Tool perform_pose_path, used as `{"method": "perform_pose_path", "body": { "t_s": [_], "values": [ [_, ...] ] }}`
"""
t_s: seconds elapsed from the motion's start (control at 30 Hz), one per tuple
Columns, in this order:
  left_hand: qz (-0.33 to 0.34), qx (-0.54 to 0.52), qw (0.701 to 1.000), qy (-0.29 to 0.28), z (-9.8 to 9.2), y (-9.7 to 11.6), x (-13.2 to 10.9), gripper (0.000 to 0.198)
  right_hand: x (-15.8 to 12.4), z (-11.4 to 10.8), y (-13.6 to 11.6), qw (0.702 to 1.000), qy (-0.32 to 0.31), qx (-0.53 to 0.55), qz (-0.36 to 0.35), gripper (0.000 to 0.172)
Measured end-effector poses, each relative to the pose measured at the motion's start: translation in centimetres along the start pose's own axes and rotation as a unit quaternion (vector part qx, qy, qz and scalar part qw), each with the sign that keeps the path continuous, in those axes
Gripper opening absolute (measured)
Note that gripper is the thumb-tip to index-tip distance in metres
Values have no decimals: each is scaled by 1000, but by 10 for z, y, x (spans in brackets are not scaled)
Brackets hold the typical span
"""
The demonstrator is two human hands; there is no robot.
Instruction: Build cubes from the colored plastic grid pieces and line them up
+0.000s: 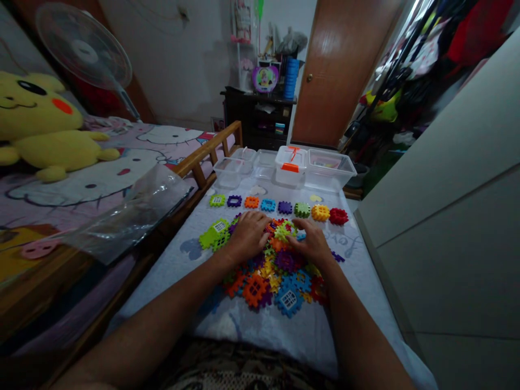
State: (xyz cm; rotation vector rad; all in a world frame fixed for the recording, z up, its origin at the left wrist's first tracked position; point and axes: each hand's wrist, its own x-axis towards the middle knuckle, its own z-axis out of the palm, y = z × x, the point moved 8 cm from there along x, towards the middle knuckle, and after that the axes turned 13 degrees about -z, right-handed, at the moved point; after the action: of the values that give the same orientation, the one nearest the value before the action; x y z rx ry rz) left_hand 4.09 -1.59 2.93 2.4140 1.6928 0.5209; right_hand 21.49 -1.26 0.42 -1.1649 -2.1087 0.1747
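Note:
A heap of coloured plastic interlocking blocks (268, 268) lies on the cloth-covered table in front of me. My left hand (249, 235) rests over the heap's upper left part, its fingers stretched out and the thumb apart; I see nothing held in it. At the upper right, my right hand (311, 242) has its thumb and fingers around the edge of a lime-green block (285, 231). Close to the left hand are a lime-green window block (219, 227) and some purple pieces. An orange block (255, 290) and a blue window block (288, 298) lie nearer me.
Beyond the heap runs a row of blocks sorted by colour, from a lime-green block (217, 200) to red blocks (338, 216). Clear plastic boxes (331, 168) stand at the far edge, one with an orange-clipped lid (291, 157). A wooden bed rail (211, 149) borders the left.

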Motion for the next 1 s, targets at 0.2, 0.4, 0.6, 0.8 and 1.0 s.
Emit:
{"method": "perform_pose_path", "body": {
  "t_s": [0.2,0.4,0.6,0.8,1.0],
  "values": [
    [1,-26,1000,-6,-6,-3,4,28,0,24,-10,998,-54,-2,-16,41],
    [36,-30,998,-29,5,2,8,35,-1,29,-7,996,-85,-1,-9,48],
    [57,-29,992,-108,15,15,21,46,1,33,-7,995,-93,29,-7,50],
    [71,35,980,-182,28,23,36,46,1,34,-5,996,-73,55,-14,60],
    [79,22,975,-208,35,22,43,48,0,33,-2,994,-77,80,6,62]
  ]
}}
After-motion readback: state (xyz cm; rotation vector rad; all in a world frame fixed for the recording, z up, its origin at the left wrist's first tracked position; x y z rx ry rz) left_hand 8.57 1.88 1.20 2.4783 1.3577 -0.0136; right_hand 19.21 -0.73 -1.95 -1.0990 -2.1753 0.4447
